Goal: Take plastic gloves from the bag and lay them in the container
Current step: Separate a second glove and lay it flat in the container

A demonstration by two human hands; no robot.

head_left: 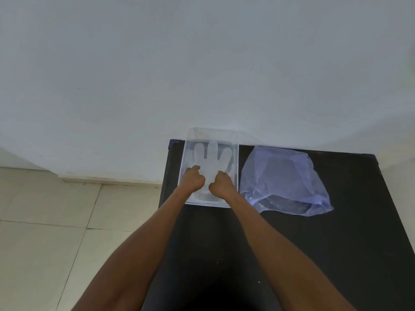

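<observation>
A translucent plastic glove (210, 163) is pinched at its cuff sides by both hands: the left hand (192, 178) closes its grip on the left edge, the right hand (221, 184) closes its grip on the right edge. The glove is laid flat inside a clear rectangular plastic container (235, 176), its fingers pointing away beyond the two grips, toward the wall. Just to the right of the right-hand grip, outside the container, a crumpled bluish translucent plastic bag (284, 179) is seen lying with its mouth toward the near side. Both are carried by a matte black tabletop (336, 243), whose far edge is set against a plain white wall (202, 63). To the left of the left-hand grip, below the tabletop edge, a floor of pale square tiles (45, 243) with dark grout lines is visible.
</observation>
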